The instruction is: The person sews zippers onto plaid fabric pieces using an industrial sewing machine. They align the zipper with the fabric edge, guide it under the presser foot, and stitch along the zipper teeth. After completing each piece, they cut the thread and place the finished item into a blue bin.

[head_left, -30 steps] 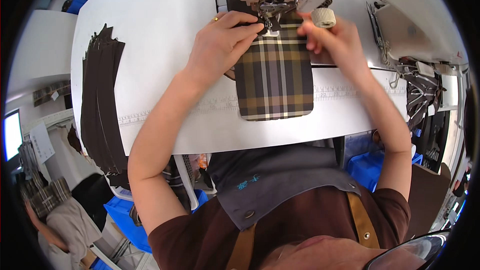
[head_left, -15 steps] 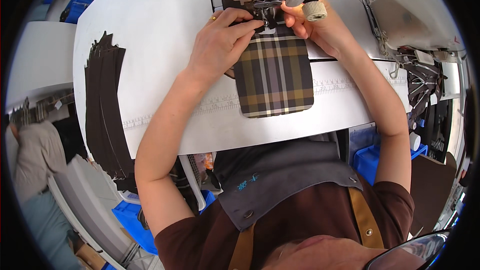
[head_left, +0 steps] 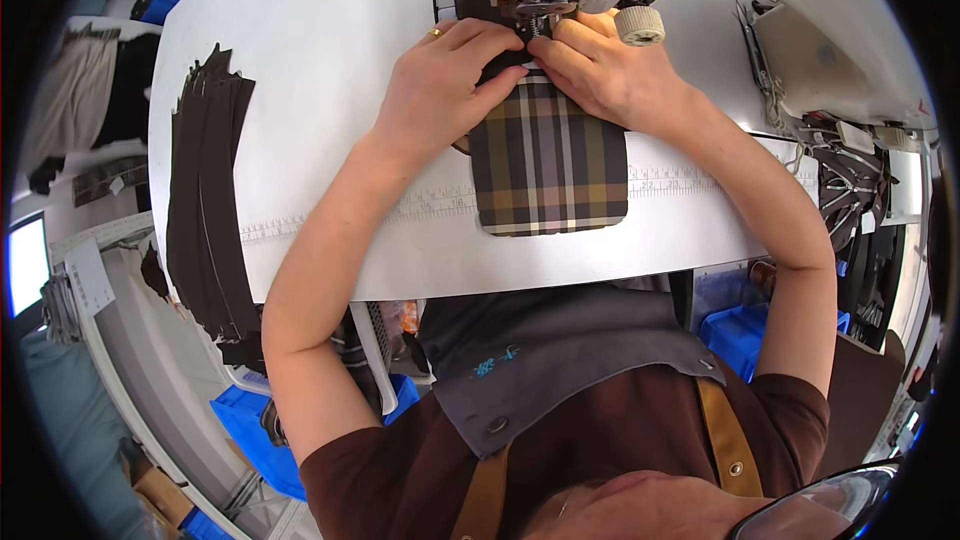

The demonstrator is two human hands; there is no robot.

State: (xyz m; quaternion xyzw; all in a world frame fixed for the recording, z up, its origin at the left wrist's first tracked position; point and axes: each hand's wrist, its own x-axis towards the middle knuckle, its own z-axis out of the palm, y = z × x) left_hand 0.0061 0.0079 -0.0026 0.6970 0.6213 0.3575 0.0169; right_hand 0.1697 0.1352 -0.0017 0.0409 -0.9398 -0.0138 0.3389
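Standing by the machine, main worry is fingers. Left grip [head_left: 437,80] and right grip [head_left: 618,75] both sit hard up against the presser foot [head_left: 538,26], one each side. If the machine runs with the fingertips that close, a nick looks possible. Can't see the needle point from here.

Left grip: thumb and fingers slightly parted, dark cloth [head_left: 506,64] showing between them; can't tell if it's truly pinched. Right grip: fingers curled together at the foot, tips hidden, can't tell if they're clamped on anything.

Plaid panel [head_left: 552,165] lies flat, top end up at the foot, rounded end just short of the tabletop's [head_left: 310,80] front edge, well apart from the left edge. Both hands bunch at the top end, nothing steadies the free end. Uneven pull left vs right could skew it, and the stripes would show any drift. A sleeve or apron [head_left: 570,360] brushing the front edge might also nudge it.

Also: cream knob [head_left: 640,26] is right over the right hand, easy to knock. Stack of dark strips [head_left: 205,200] overhangs the tabletop's front-left corner; left elbow swinging out could drag it off.
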